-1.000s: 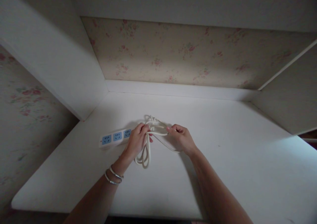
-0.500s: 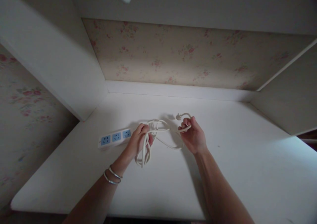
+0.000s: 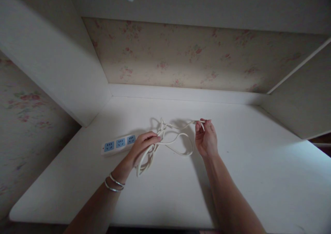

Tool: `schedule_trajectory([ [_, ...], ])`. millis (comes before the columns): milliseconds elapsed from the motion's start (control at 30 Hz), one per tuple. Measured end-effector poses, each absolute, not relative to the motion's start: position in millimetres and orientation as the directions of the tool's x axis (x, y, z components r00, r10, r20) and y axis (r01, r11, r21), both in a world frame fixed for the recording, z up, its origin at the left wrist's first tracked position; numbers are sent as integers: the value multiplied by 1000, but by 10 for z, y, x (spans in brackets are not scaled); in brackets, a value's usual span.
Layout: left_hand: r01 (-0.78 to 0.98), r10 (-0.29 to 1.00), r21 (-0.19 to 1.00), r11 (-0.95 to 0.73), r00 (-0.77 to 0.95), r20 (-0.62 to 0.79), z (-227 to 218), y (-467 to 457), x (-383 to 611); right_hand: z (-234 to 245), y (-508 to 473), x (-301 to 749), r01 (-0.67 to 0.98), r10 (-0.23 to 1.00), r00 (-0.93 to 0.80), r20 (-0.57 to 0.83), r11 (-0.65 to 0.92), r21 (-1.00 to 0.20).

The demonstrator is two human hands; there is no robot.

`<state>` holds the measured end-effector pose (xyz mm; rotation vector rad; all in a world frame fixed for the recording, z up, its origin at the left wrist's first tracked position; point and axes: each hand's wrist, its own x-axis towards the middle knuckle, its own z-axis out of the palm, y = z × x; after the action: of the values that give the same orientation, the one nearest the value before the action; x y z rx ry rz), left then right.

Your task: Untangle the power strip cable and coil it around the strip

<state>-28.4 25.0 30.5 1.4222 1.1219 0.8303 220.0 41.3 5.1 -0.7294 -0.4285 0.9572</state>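
Your left hand (image 3: 141, 148) clamps the looped white cord (image 3: 148, 155), its coils lying toward 7 o'clock on the desk (image 3: 232, 179); at its 3 o'clock, your right hand (image 3: 206, 140) pinches the free end, one strand spanning between them

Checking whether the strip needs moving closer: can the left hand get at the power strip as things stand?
Probably yes. The left hand lies right beside the power strip's near end, with nothing between them. But it is closed on the cord bundle, so it would likely have to let go first.
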Motion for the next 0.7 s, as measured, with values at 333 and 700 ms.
schedule_trajectory([
  [333, 123, 955, 988, -88, 294, 48, 143, 272, -256, -167, 470, 2123, -387, 892, 452, -28, 167, -907],
  [700, 185, 940, 973, -139, 335, 71, 178, 250, -211, -297, 392, 2137, 466, 965, 262, 8, -119, -877],
])
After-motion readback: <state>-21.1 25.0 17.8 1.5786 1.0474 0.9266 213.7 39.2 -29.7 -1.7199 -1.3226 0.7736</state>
